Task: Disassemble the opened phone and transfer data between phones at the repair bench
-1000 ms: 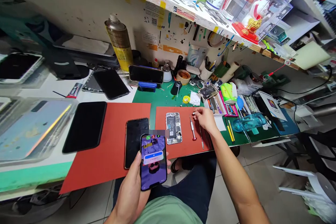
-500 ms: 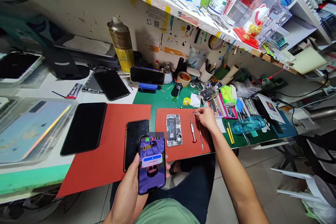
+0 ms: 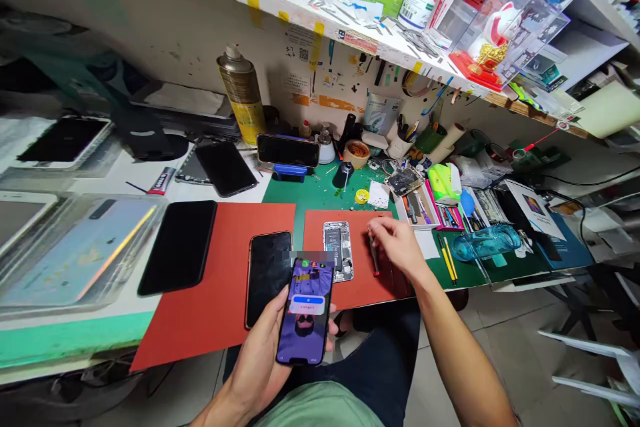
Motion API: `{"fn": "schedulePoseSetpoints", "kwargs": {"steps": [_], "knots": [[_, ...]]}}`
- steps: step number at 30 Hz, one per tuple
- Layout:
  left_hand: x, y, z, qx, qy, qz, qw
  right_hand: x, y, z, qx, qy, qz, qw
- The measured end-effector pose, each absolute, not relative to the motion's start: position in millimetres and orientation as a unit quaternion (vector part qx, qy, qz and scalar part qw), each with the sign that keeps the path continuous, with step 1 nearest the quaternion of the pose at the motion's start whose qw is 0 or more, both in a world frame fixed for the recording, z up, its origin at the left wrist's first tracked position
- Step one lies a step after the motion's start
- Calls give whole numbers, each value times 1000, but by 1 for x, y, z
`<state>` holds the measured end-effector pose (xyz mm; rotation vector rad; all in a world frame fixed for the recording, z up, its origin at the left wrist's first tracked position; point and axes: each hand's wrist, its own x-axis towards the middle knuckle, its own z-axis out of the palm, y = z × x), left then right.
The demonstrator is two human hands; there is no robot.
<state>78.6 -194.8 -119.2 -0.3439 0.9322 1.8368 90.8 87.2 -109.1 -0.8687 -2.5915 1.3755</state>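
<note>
Low in front of me, my left hand (image 3: pixel 267 337) is wrapped round a smartphone (image 3: pixel 305 337) with a lit purple screen. A dark phone (image 3: pixel 270 260) lies behind it, partly covered by the held one. On the red mat an opened phone (image 3: pixel 339 247) shows its battery and inner parts; the held phone hides its lower left corner. Over the right part of the mat, my right hand (image 3: pixel 397 243) has thumb and fingers pinched together. What is between them, if anything, is too small to make out. A screwdriver (image 3: pixel 375 261) lies just under those fingertips, its upper end hidden.
A large black phone or tablet (image 3: pixel 180 247) lies at left. Behind are a propped phone (image 3: pixel 289 150), a spray can (image 3: pixel 243 93) and a tool box (image 3: pixel 417 207). A blue bottle (image 3: pixel 485 242) lies at right. A shelf (image 3: pixel 280 3) overhangs the bench.
My right hand has come back from the mat's far edge to over the screwdriver. My left hand still holds the lit phone. The whole view has shifted slightly.
</note>
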Motion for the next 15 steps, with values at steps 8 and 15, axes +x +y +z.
{"fn": "schedulePoseSetpoints", "kwargs": {"steps": [8, 15], "knots": [[57, -200, -121, -48, 433, 621, 652, 144, 24, -122, -196, -553, 791, -172], [22, -211, -118, -63, 516, 765, 380, 138, 14, -125, -270, -470, 839, 54]]}}
